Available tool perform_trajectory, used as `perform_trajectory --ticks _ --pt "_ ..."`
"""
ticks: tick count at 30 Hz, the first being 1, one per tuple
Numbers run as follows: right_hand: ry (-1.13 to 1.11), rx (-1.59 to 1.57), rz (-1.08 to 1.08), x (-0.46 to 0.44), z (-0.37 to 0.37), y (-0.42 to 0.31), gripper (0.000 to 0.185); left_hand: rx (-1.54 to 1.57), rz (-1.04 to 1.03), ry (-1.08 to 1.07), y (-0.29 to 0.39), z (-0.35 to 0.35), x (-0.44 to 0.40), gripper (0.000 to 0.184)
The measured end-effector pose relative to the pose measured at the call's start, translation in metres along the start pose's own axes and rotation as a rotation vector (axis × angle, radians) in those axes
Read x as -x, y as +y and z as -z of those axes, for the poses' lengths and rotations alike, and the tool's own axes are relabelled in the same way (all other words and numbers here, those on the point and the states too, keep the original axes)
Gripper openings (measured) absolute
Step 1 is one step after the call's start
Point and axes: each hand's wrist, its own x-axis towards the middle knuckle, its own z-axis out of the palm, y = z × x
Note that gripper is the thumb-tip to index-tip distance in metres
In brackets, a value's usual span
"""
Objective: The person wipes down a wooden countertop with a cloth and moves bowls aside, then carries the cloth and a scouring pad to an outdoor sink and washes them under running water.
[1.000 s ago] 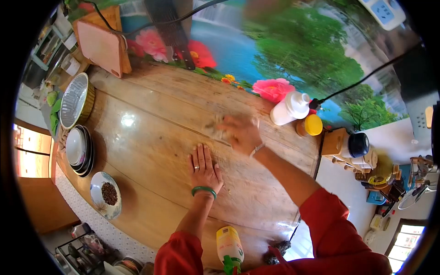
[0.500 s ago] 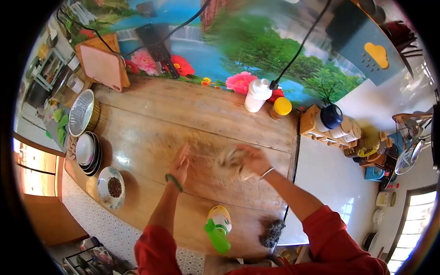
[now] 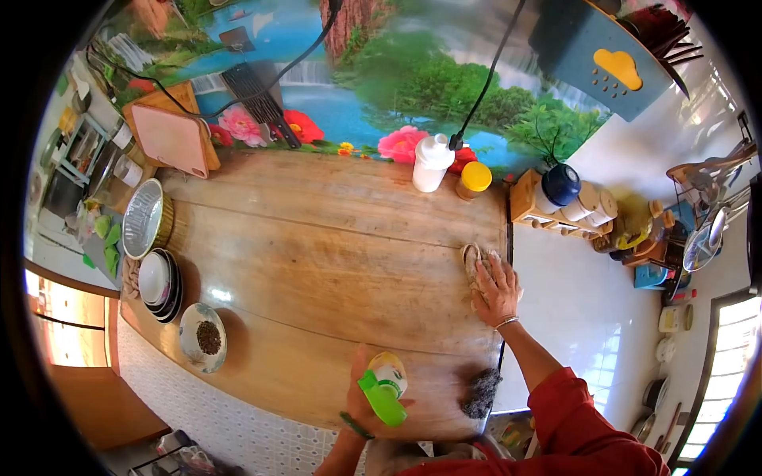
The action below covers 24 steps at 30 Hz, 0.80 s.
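My right hand (image 3: 498, 293) lies over a crumpled beige cloth (image 3: 471, 262) at the right edge of the wooden table (image 3: 317, 278). Its fingers are spread and press the cloth down; part of the cloth is hidden under them. Near the front edge, my left hand (image 3: 361, 397) is wrapped round a spray bottle (image 3: 389, 373) with a bright green trigger head and a yellow and white body. Fingertips show past its right side. Right of the bottle sits a dark grey, frizzy scouring pad (image 3: 481, 393).
At the left stand a bowl of small dark grains (image 3: 203, 337), stacked bowls (image 3: 159, 284) and a silver basin (image 3: 148, 218). Along the back are a pink cutting board (image 3: 169, 139), a white bottle (image 3: 432, 164) and a yellow-lidded jar (image 3: 474, 181). A white counter (image 3: 563, 309) adjoins on the right.
My right hand has moved right with the cloth, from above the table's middle to its right edge. My left hand has come down from the table's middle to the spray bottle.
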Motion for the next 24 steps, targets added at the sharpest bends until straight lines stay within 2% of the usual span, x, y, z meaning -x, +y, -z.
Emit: perform_trajectory --ticks 1,2,3,4,7,8,9,12,14,16,18,20,22,24 --pt "0.054 0.026 0.038 -0.001 0.0 0.001 0.06 -0.003 -0.003 -0.005 -0.002 -0.001 0.0 0.092" --pt "0.108 0.053 0.077 -0.002 -0.001 0.001 0.06 -0.096 0.001 -0.135 -0.007 -0.002 0.001 0.086" --pt "0.109 0.055 0.073 0.0 -0.005 0.002 0.06 -0.186 0.006 -0.264 -0.013 -0.003 0.003 0.08" --pt "0.108 -0.029 0.007 0.003 -0.01 0.003 0.06 -0.185 0.005 -0.267 -0.024 -0.005 0.007 0.08" --pt "0.134 -0.097 -0.148 0.015 -0.025 -0.012 0.061 0.045 -0.122 -0.085 -0.035 0.004 0.01 0.066" --pt "0.159 -0.082 -0.239 0.02 -0.029 -0.022 0.062 0.126 -0.051 0.006 -0.016 0.021 0.009 0.065" --pt "0.181 -0.044 -0.234 0.022 -0.029 -0.036 0.062 0.206 0.022 0.097 -0.003 0.038 0.01 0.065" --pt "0.136 0.0 -0.215 0.023 -0.046 -0.073 0.059 0.099 0.035 0.19 -0.002 0.081 0.028 0.067" --pt "-0.018 -0.186 -0.23 0.031 -0.063 -0.117 0.06 0.091 0.074 0.264 -0.014 0.101 0.048 0.068" --pt "0.018 -0.12 0.054 0.04 -0.079 -0.169 0.064 0.077 0.115 0.354 -0.017 0.114 0.059 0.069" --pt "-0.055 -0.317 0.096 0.04 -0.081 -0.22 0.066 0.122 0.221 0.437 -0.01 0.125 0.068 0.067" --pt "-0.128 -0.455 0.166 0.04 -0.092 -0.261 0.066 0.128 0.238 0.474 -0.002 0.134 0.074 0.065" --pt "-0.185 -0.529 0.236 0.039 -0.1 -0.272 0.066 -0.005 0.206 0.394 -0.002 0.141 0.083 0.065" --pt "-0.213 -0.876 0.256 0.022 -0.101 -0.272 0.056 0.014 0.24 0.398 -0.003 0.143 0.089 0.065"
